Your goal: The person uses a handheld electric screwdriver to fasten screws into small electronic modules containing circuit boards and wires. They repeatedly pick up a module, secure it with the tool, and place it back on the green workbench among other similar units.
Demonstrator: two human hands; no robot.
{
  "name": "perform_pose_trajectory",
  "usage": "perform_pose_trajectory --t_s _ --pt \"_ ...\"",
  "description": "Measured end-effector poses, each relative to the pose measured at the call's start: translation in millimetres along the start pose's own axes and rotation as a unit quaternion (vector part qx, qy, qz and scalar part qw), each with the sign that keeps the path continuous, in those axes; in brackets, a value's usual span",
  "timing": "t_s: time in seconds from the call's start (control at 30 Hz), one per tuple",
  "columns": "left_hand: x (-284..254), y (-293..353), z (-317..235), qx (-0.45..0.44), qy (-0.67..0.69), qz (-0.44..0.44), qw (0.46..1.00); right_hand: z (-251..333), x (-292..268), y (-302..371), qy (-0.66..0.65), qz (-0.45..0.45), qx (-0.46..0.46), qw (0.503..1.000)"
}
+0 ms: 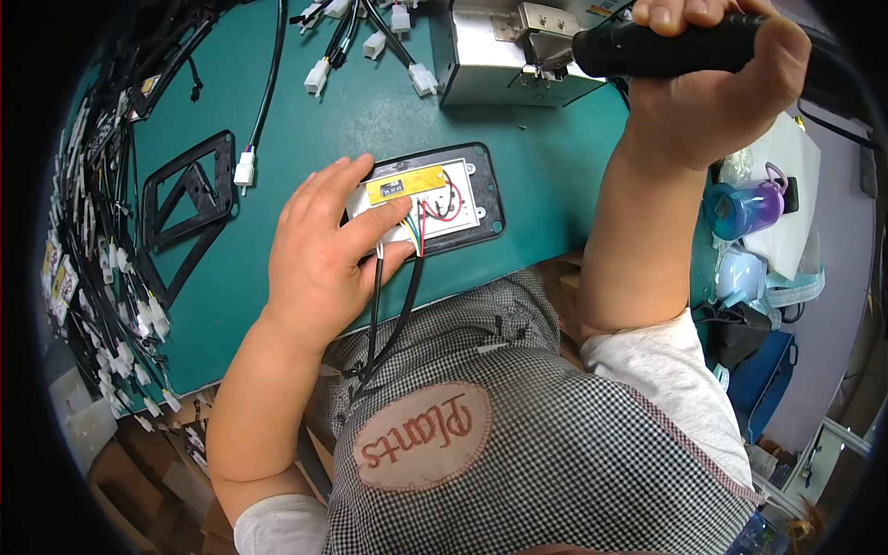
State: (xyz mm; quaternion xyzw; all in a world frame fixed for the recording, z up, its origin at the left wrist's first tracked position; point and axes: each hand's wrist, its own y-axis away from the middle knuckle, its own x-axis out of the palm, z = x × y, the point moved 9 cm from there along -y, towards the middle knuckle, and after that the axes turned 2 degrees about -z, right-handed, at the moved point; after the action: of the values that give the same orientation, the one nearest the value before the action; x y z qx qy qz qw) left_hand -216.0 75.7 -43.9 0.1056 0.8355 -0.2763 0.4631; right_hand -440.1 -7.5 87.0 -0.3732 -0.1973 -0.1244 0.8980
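Observation:
My left hand grips the left end of a black display housing lying flat on the green bench, fingers over its far edge. In the housing sits a white circuit board with a yellow-covered part and thin coloured wires. My thumb and forefinger lie around the wires; two black cables run from there toward my apron. Raised at the upper right, my right hand is wrapped around a black electric screwdriver. Its tip end is at the metal front of a box-shaped screw feeder.
Black cables with white connectors hang in a thick bundle along the left edge. Empty black frames lie nearby. More connector cables are at the back. A purple-blue cup and a blue bin stand at the right.

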Motion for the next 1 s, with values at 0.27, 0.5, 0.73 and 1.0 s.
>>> perform_pose_trajectory --t_s 0.27,0.5,0.73,1.0 --pt "0.6 1.1 0.6 -0.003 0.001 -0.001 1.000 1.6 8.1 12.0 0.012 0.042 0.037 0.998" --pt "0.2 1.6 0.0 0.001 -0.002 -0.003 1.000 9.2 -13.7 11.3 -0.004 -0.049 -0.066 0.997" --pt "0.0 -0.4 0.3 -0.004 0.002 -0.005 1.000 5.1 1.1 5.1 -0.018 -0.005 -0.013 1.000" --pt "1.1 0.8 0.8 -0.002 0.000 -0.002 1.000 2.2 4.1 8.9 0.031 0.000 0.000 1.000"
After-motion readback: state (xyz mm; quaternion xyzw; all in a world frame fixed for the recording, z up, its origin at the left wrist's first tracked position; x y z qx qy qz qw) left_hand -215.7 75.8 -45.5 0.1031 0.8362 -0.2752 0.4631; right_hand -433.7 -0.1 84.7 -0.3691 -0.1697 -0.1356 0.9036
